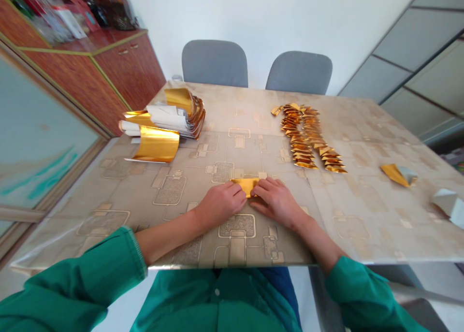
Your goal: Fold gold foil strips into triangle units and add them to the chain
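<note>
1. Head view: the left hand (221,204) and right hand (275,202) were nearly closed, fingers curved down — together they held a folded strip of gold foil (246,187) flat against the patterned table cover (362,216), near the edge in front of the person.
2. Farther off — a curled stack of gold foil sheets (163,124) lay ahead to the left, a chain of folded gold foil pieces (308,136) ahead to the right.

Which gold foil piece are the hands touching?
The small folded strip between the left hand and right hand; every other gold piece lies farther off, untouched.
</note>
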Demonstrator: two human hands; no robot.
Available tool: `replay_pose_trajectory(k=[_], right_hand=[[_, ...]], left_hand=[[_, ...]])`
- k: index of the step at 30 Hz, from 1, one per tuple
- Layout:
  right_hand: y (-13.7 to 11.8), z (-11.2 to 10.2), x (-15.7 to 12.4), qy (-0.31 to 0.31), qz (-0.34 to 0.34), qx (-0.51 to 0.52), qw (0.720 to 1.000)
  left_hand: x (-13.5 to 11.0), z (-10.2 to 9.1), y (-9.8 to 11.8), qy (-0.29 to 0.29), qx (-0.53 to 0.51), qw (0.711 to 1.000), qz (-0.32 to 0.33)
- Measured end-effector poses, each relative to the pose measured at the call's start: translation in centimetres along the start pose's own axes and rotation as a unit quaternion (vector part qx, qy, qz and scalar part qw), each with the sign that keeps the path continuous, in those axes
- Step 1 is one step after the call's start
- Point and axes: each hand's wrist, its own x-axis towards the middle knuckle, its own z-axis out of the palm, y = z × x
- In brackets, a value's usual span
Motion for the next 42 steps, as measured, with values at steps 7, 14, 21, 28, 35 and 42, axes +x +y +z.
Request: replay_pose_trajectory(k=[7,14,21,28,35,42], right_hand=[[0.6,0.3,-0.1,0.012,0.007,0.048,0.999],[1.2,-0.5,0.1,-0.005,-0.003,0.118,0.993],[2.3,-1.1,1.2,-0.024,0.057,0.217,0.974],[2.4,0.0,2.0,0.036,0.113,0.201,0.972],[1.8,0.3,3.0,0.0,0.144,0.058,0.988],[1.7,0.0,3.2,0.003,0.078,-0.056,0.995]], left_hand=[[-0.7,-0.6,-0.6,-0.023,-0.045,0.999,0.008],[-1.7,-1.3,-1.5,-0.029,-0.102,0.994,-0.031],[-0.2,-0.2,-2.1,-0.023,-0.163,0.977,-0.134],[0.5,0.3,-2.7,-0.035,-0.224,0.957,-0.183],[0.5,0.0,-2.9,-0.056,-0.232,0.944,-0.229],[0.7,-0.2,-2.9,-0.08,-0.17,0.958,-0.216]])
